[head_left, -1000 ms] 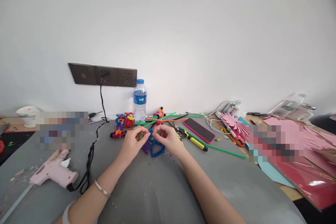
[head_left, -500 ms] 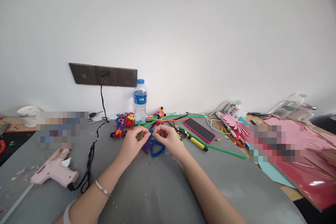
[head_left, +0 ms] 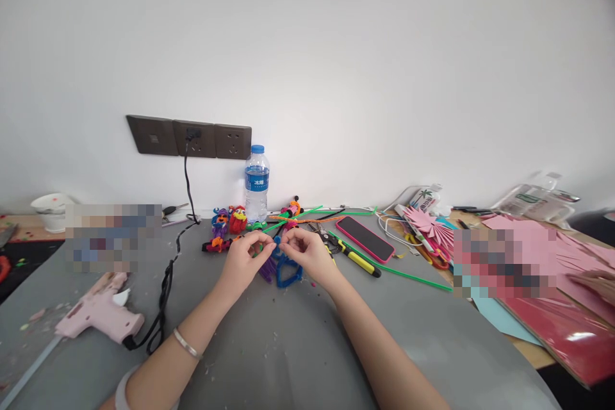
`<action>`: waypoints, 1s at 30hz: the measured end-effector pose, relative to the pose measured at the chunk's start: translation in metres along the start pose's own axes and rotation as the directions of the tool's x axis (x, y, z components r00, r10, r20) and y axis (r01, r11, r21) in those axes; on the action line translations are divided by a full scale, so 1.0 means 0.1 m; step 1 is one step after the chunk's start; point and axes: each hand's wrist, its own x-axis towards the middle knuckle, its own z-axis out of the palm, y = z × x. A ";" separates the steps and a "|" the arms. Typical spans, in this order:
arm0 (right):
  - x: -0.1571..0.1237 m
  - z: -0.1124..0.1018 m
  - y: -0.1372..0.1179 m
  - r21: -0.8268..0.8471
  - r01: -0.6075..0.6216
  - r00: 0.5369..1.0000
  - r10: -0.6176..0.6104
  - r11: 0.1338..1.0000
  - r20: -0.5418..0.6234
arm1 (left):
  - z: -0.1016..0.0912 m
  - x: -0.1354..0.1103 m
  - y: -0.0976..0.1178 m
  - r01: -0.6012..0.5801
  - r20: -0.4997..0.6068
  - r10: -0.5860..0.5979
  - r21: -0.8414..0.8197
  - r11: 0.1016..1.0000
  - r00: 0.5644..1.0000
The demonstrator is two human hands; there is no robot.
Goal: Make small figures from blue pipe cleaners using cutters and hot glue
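Observation:
My left hand [head_left: 244, 261] and my right hand [head_left: 307, 255] meet over the grey table [head_left: 288, 346], fingertips pinched together on a blue pipe-cleaner figure [head_left: 287, 271]. The figure's looped lower part rests on the table below my right fingers. A purple pipe-cleaner piece [head_left: 266, 269] lies under my left fingers. Both hands are closed in a pinch at the figure's top end.
Behind the hands stand a water bottle [head_left: 256, 184], small colourful pipe-cleaner figures [head_left: 229, 221], green pipe cleaners [head_left: 398, 267], pliers [head_left: 348, 252] and a pink-cased phone [head_left: 365, 238]. A pink glue gun [head_left: 98, 317] with a black cord lies left. Pink and red paper [head_left: 562, 314] is stacked right.
Hardly anything differs: both hands stay pinched on the blue figure, with only slight finger movement.

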 end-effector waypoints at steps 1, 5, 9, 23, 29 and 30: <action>0.00 0.00 0.00 -0.016 0.008 1.000 -0.008 1.000 -0.004 | 0.00 0.00 0.00 0.003 0.003 -0.003 -0.002 1.000 1.000; 0.00 -0.01 0.00 -0.070 0.023 1.000 -0.024 0.997 -0.013 | 0.00 0.01 -0.01 0.010 0.009 -0.010 -0.008 1.000 1.000; -0.01 0.00 0.00 -0.080 0.014 1.000 -0.015 0.997 -0.009 | 0.01 0.01 -0.03 0.015 0.004 -0.015 -0.014 1.000 1.000; 0.00 -0.01 0.01 -0.080 0.019 1.000 -0.018 0.997 0.004 | 0.01 0.00 -0.03 0.011 0.011 -0.011 -0.024 1.000 1.000; 0.00 -0.02 0.02 -0.083 0.020 1.000 -0.019 0.996 0.012 | 0.01 0.00 -0.03 -0.001 0.008 0.001 -0.022 1.000 1.000; 0.00 -0.02 0.02 -0.082 0.020 1.000 -0.019 0.996 0.011 | 0.01 0.00 -0.03 -0.004 0.006 0.004 -0.022 1.000 1.000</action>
